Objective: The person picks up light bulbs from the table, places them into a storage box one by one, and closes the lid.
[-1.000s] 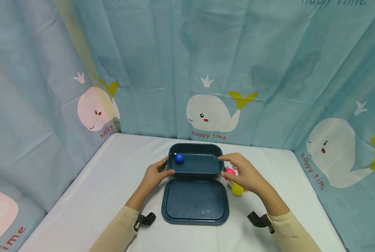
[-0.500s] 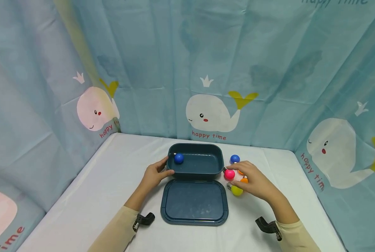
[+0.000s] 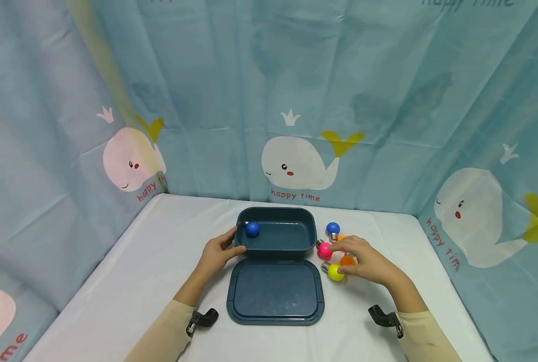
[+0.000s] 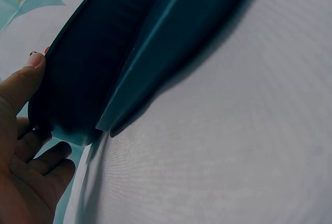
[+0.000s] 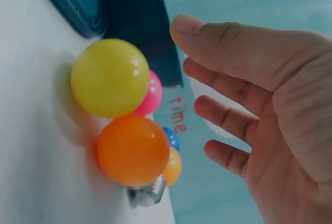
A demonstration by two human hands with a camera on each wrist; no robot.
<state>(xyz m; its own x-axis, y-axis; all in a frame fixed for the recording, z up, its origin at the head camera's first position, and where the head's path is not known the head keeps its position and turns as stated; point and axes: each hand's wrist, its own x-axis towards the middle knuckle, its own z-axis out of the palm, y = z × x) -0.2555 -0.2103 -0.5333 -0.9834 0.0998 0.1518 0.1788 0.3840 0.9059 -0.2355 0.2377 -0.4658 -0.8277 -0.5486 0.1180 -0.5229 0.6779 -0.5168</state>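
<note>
My left hand (image 3: 216, 255) grips the left end of a dark teal plastic box (image 3: 291, 246), thumb at the front wall and fingers round the side. Inside the box at the left lies a blue light bulb (image 3: 253, 229). Over a group of bulbs right of the box hovers my right hand (image 3: 364, 259), fingers spread and holding nothing. Below it are a pink bulb (image 3: 325, 250), a yellow bulb (image 3: 335, 272) and an orange bulb (image 5: 133, 150) with a silver screw base. Another orange bulb (image 5: 173, 167) is partly hidden behind. A second blue bulb (image 3: 333, 229) lies farther back.
The box's flat dark lid (image 3: 275, 291) lies on the white tablecloth (image 3: 160, 261), right in front of the box. Behind the table hangs a light blue curtain (image 3: 214, 125) printed with whales. Each wrist carries a black camera mount (image 3: 203, 319).
My right hand has drawn away from the box's right end to above the bulbs, uncovering the second blue bulb. My left hand stays on the box. The head view has shifted slightly.
</note>
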